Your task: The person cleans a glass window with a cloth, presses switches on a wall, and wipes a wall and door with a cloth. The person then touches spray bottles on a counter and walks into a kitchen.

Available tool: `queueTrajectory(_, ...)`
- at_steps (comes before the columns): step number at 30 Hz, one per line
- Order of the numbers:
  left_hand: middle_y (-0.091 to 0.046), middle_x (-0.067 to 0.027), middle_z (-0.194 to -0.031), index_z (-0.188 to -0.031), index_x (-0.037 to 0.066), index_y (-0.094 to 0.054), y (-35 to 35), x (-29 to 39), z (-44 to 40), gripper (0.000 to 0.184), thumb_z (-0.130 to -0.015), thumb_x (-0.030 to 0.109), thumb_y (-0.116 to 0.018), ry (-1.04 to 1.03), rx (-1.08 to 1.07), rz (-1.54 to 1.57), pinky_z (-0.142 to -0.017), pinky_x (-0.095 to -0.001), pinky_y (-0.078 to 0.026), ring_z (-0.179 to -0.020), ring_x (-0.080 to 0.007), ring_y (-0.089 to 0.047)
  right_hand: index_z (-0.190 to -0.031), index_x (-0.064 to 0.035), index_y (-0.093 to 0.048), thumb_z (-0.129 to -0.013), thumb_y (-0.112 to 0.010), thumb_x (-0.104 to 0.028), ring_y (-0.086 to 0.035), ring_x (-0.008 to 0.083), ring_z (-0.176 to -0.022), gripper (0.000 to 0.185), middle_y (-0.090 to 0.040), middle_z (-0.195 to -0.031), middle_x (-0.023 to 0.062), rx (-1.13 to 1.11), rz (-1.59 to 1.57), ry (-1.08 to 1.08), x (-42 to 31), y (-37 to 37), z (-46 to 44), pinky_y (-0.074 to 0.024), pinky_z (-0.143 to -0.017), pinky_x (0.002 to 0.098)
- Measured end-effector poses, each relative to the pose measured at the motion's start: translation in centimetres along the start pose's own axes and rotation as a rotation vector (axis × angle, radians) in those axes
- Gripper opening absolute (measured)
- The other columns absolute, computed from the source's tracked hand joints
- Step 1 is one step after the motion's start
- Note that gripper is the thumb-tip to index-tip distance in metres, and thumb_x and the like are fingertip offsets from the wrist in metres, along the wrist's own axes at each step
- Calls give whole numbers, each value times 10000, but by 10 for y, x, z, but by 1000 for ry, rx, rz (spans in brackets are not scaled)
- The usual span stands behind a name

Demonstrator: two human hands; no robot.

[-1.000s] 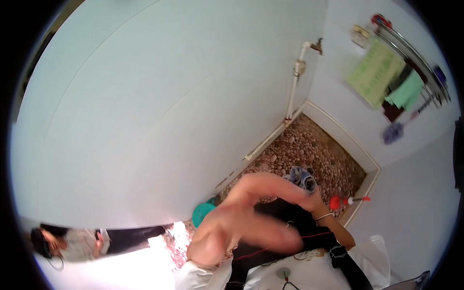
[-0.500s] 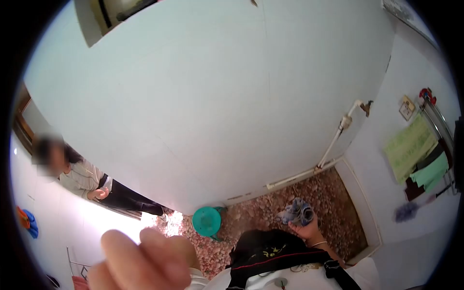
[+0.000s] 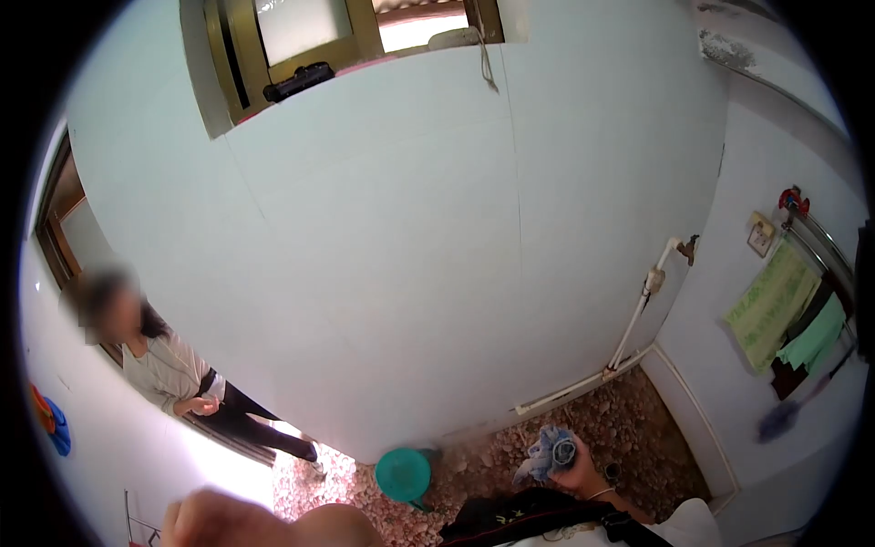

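Note:
My right hand (image 3: 576, 476) is closed around a crumpled blue-grey cloth (image 3: 547, 453), held low over the floor. One end of the cloth looks rolled, with a dark hollow in its middle, while a loose lighter part hangs to the left. Close to the camera at the bottom left is my left hand (image 3: 260, 523), blurred and cut off by the frame edge. Only rounded parts of its fingers show, so whether it grips anything is hidden. A dark strap and black fabric (image 3: 519, 520) lie across my body.
A green plastic stool (image 3: 403, 475) stands on the reddish patterned floor (image 3: 629, 428). Another person (image 3: 182, 374) is by the doorway at left. A pipe with a tap (image 3: 652, 283) runs up the far corner. Towels (image 3: 775, 305) hang on a right-hand rail, with a duster (image 3: 779, 421) below.
The view has tilted upward, showing more of the window. My left hand has dropped mostly below the bottom edge. My right hand still holds the cloth.

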State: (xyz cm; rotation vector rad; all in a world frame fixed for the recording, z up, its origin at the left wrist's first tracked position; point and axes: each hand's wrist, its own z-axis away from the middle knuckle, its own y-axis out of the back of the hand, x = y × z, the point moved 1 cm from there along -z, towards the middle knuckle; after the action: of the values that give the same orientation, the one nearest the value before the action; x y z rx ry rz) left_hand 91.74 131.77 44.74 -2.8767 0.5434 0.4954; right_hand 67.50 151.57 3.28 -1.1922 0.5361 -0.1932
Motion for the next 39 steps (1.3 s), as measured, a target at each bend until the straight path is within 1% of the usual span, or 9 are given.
queueTrajectory(2,-512,-45,-752,-717,119,-492,17,19,16,342,-985,299,-375,70,230,-475,-965,-368,-361,-883,-212,-498,-1285,-41,-447,-875,-534,-249,-515,268,-1155,468,-552,-1218,135,8,-65,-31,1,-4,-1,-433,-976,460)
queueTrajectory(10,-535,-69,-706,-754,68,-516,102,23,155,282,-946,269,-469,956,754,-649,-853,-380,-419,-804,-226,-529,-1261,-72,-500,-935,-389,-447,-509,316,-1138,510,-545,-1227,125,76,493,306,11,-9,13,-422,-943,528)
queueTrajectory(13,-561,-84,-733,-786,58,-539,129,41,229,256,-939,253,-475,1165,942,-703,-792,-340,-443,-769,-218,-543,-1240,-33,-481,-876,-567,-111,-518,213,-1136,383,-568,-1176,107,1,-187,45,1,-1,19,-443,-968,421)
queueTrajectory(15,-574,-79,-746,-810,53,-554,137,62,273,239,-938,237,-471,1390,1079,-733,-775,-322,-446,-767,-204,-553,-1278,-54,-484,-947,-406,-402,-505,327,-1130,486,-518,-1269,125,116,11,117,-3,30,3,-412,-954,528)
queueTrajectory(18,-580,-59,-746,-818,51,-561,136,95,320,233,-935,234,-477,1547,1262,-778,-747,-316,-451,-761,-182,-563,-1292,-27,-462,-947,-446,-332,-519,300,-1116,461,-511,-1279,127,139,777,406,-21,79,-14,-427,-966,466)
queueTrajectory(22,-602,-44,-824,-884,57,-588,129,137,351,185,-918,219,-505,1650,1329,-708,-716,-302,-453,-776,-159,-574,-1258,33,-472,-804,-519,87,-535,220,-1122,459,-556,-1229,126,79,1539,804,-71,-81,13,-381,-1013,331)
queueTrajectory(24,-600,-39,-791,-879,65,-590,126,148,349,182,-919,216,-498,1634,1418,-777,-698,-295,-455,-747,-156,-580,-1240,39,-480,-855,-524,-20,-536,220,-1106,392,-571,-1184,132,100,686,463,-106,-123,-19,-403,-983,332)
queueTrajectory(30,-595,-34,-773,-865,65,-596,132,171,351,194,-919,219,-492,1562,1389,-854,-687,-292,-454,-739,-159,-576,-1197,-42,-564,-851,-611,-304,-318,411,-1253,437,-345,-1353,247,-103,2238,1765,-179,-307,-70,-262,-1050,490)
queueTrajectory(39,-600,-31,-773,-883,71,-602,120,207,355,201,-920,242,-501,1372,1632,-1019,-670,-296,-459,-721,-150,-571,-1175,-75,-569,-765,-631,-412,-327,406,-1251,535,-413,-1311,226,-42,2187,2271,-151,-520,-213,-224,-1033,577)
